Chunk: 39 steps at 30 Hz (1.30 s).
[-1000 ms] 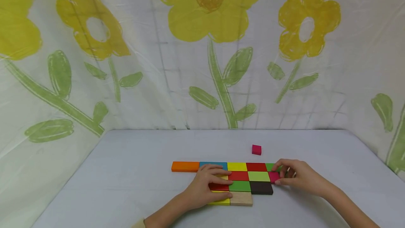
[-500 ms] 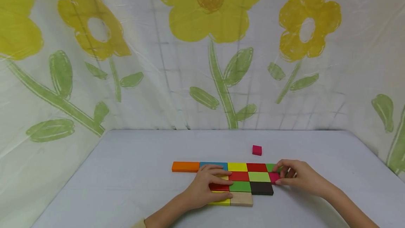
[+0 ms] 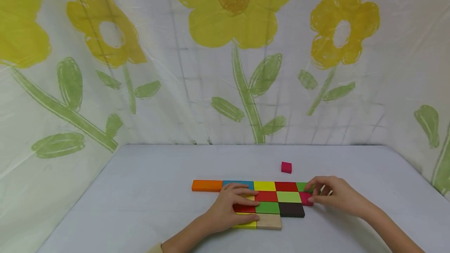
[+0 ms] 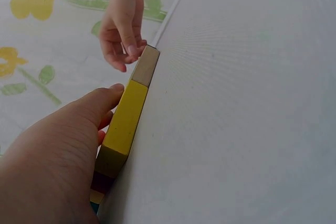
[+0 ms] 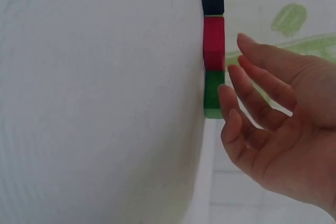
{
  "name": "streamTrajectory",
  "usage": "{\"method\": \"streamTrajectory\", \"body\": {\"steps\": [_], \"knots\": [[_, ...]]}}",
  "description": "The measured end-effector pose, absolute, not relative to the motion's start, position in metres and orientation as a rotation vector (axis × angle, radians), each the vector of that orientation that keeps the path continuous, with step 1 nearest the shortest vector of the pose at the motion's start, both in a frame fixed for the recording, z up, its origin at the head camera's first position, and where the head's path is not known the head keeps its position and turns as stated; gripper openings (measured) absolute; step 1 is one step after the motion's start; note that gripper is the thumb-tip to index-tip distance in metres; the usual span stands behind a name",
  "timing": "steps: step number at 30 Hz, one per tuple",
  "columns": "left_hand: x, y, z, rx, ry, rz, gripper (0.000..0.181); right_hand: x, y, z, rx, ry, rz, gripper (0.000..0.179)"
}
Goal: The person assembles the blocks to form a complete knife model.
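Observation:
Flat coloured wooden blocks lie in staggered rows on the table. My left hand point(image 3: 230, 208) rests across the left part of them, fingers spread over blue point(image 3: 239, 184), red and yellow blocks. One fingertip touches a green block point(image 3: 268, 207); the thumb is at a natural-wood block point(image 3: 270, 221). At the right end, my right hand point(image 3: 339, 196) has loosely bent fingers by a green block point(image 3: 301, 186) and a pink block point(image 3: 305, 198). In the right wrist view its thumb stands off the pink block point(image 5: 214, 43), and fingertips are close to the green block point(image 5: 213, 93); contact is unclear.
A loose pink block point(image 3: 286, 167) lies behind the rows. An orange block point(image 3: 207, 185) extends the back row leftward. A dark block point(image 3: 291, 209) ends the third row. Behind the white table point(image 3: 158, 163) hangs a flower-printed curtain point(image 3: 197, 89).
My right thumb has shifted slightly up off the pink block, showing more of it. My left hand stays on the blocks, and the rows look the same.

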<state>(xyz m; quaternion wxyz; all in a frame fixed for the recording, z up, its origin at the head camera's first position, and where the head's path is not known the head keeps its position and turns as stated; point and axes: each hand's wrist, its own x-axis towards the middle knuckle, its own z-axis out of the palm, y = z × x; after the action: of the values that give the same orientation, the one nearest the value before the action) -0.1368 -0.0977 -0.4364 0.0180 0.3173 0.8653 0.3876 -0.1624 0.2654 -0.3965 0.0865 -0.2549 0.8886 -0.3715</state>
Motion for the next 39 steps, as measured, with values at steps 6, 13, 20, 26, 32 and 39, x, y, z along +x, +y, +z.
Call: {"method": "streamTrajectory", "body": {"steps": [6, 13, 20, 26, 32, 39], "knots": [[-0.137, -0.097, -0.437, 1.012, 2.702, 1.184, 0.038, -0.167, 0.264, -0.391, -0.737, 2.652, -1.104, 0.024], [-0.137, -0.097, -0.436, 1.004, 2.696, 1.197, 0.038, -0.178, 0.258, -0.385, -0.745, 2.715, -1.095, 0.024], [-0.137, -0.097, -0.436, 1.003, 2.691, 1.217, 0.038, -0.192, 0.246, -0.381, -0.655, 2.748, -1.077, 0.025], [-0.137, -0.098, -0.437, 1.008, 2.693, 1.220, 0.037, -0.207, 0.236, -0.378, -0.622, 2.763, -1.049, 0.031], [-0.137, -0.098, -0.437, 1.012, 2.690, 1.220, 0.038, -0.223, 0.231, -0.383, -0.574, 2.726, -1.072, 0.037], [-0.137, -0.098, -0.437, 1.014, 2.700, 1.203, 0.038, -0.236, 0.232, -0.390, -0.631, 2.708, -1.069, 0.035]]}}
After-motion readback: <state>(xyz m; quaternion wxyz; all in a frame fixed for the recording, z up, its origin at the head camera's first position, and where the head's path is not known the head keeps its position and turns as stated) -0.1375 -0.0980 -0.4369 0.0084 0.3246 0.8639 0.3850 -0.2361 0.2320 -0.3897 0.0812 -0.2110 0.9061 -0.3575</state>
